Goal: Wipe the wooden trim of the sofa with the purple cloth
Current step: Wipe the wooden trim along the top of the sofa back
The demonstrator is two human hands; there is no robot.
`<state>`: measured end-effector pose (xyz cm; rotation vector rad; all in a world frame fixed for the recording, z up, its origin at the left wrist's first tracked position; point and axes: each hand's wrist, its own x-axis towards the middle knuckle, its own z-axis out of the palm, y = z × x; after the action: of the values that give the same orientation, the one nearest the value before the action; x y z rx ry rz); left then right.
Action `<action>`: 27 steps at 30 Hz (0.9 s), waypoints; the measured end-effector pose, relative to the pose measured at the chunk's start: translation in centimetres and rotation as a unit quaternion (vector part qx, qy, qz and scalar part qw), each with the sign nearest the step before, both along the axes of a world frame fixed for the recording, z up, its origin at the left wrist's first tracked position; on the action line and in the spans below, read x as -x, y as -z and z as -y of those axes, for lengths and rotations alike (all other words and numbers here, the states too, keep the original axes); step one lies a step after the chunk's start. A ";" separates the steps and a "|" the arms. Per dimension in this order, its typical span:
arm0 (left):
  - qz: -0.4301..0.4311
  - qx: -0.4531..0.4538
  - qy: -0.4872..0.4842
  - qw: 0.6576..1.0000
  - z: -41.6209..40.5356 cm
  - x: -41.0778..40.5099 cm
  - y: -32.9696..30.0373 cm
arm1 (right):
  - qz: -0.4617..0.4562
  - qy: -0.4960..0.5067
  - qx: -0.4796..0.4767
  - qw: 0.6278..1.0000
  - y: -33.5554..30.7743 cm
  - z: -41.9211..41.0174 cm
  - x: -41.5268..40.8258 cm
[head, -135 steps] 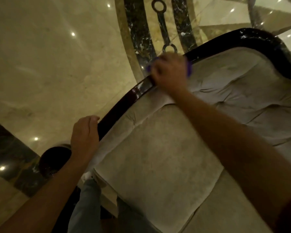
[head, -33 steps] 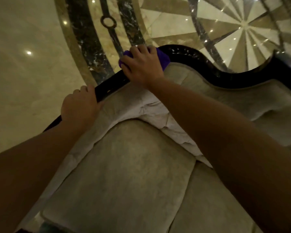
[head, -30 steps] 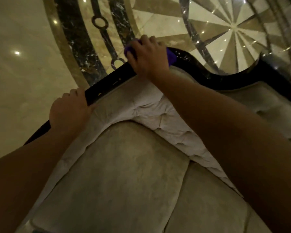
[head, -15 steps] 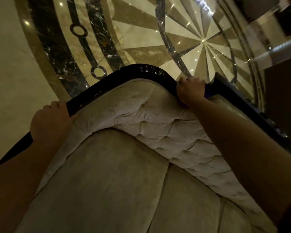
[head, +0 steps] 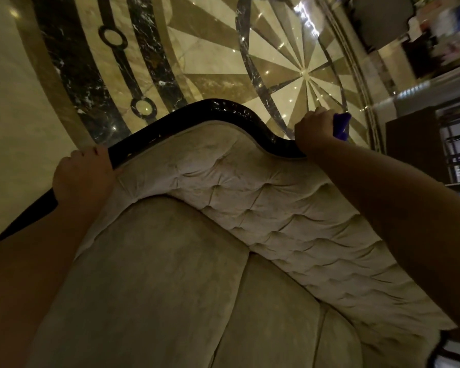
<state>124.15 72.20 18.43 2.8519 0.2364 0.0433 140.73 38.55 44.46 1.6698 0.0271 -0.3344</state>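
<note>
The sofa's dark glossy wooden trim (head: pixel 218 112) curves along the top of its tufted beige backrest (head: pixel 250 192). My right hand (head: pixel 315 131) is closed on the purple cloth (head: pixel 341 126) and presses it on the trim just past the dip to the right of the central hump. Only a corner of the cloth shows beyond my fingers. My left hand (head: pixel 83 173) grips the trim lower on the left side. My right forearm hides the trim farther right.
Beige seat cushions (head: pixel 170 288) fill the lower view. Behind the sofa lies a polished marble floor with a starburst inlay (head: pixel 306 73) and dark curved bands (head: pixel 85 75). Dark furniture (head: pixel 409 144) stands at the far right.
My right hand has slid the cloth rightward along the trim, over the central hump and past the dip. My left hand has kept its grip on the left trim.
</note>
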 end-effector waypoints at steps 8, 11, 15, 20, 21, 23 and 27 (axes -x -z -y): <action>0.074 0.018 0.116 0.990 -0.5 0.7 -1.4 | 0.082 -0.044 -0.178 0.980 -2.3 -2.1 2.4; 0.122 0.028 0.215 0.969 0.4 1.9 -4.2 | 0.083 -0.113 -0.308 0.941 -2.1 -3.2 4.8; 0.113 0.029 0.235 0.965 2.9 2.3 -9.1 | 0.086 -0.098 -0.389 0.912 -4.2 -4.3 7.1; 0.141 -0.003 0.239 0.961 4.5 3.6 -17.7 | 0.125 -0.084 -0.526 0.837 -10.4 -4.0 11.5; 0.146 0.009 0.239 0.960 4.9 3.5 -18.0 | 0.125 -0.080 -0.548 0.823 -10.8 -4.3 11.8; 0.170 -0.013 0.258 0.951 6.1 5.1 -21.0 | 0.147 -0.077 -0.605 0.779 -13.2 -3.2 14.7; 0.200 -0.028 0.275 0.940 7.2 7.0 -24.5 | 0.156 -0.070 -0.666 0.726 -14.8 -2.7 18.8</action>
<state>117.17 65.03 42.89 2.7733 -0.6486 0.5120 121.97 41.25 59.25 3.1318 0.1755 0.1946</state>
